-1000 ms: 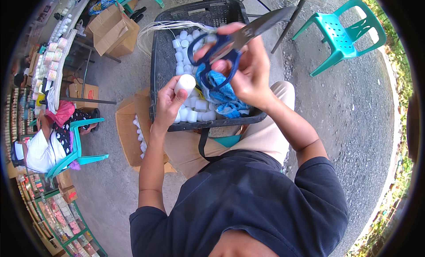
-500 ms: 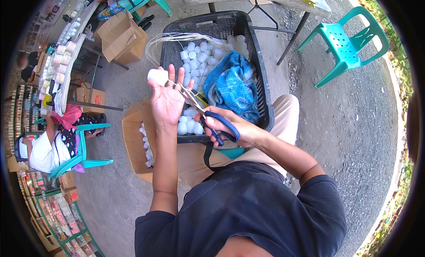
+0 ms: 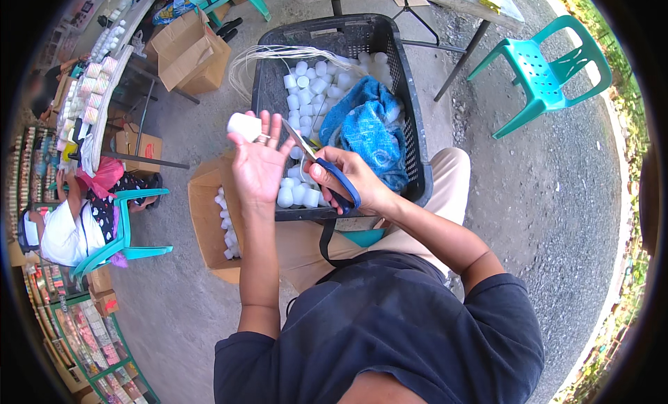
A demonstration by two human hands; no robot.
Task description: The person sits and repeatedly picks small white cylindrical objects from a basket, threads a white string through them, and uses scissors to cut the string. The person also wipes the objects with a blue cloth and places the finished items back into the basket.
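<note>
My left hand [image 3: 259, 169] is turned palm up over the near left part of the black basket [image 3: 410, 105]. A short white cylinder [image 3: 243, 128] with a rounded edge is held at its thumb and index finger, the other fingers raised. In my right hand [image 3: 353, 178] is a pair of scissors [image 3: 339, 184] with dark blue handles, fingers through the loops. Its blades point up and left, with the tips beside my left fingers. Below both hands, many similar white cylinders [image 3: 304, 96] lie loose in the basket.
A blue patterned cloth [image 3: 369, 132] lies in the basket's right side, and white strings [image 3: 278, 52] hang over its far left rim. At left stand an open cardboard box [image 3: 198, 223] with more cylinders and a seated person [image 3: 66, 233]. A green chair [image 3: 539, 73] stands at right.
My right hand and the scissors have shifted slightly left and up, and the scissor handles look closer together. The white cylinder in my left hand has moved a little left and down.
</note>
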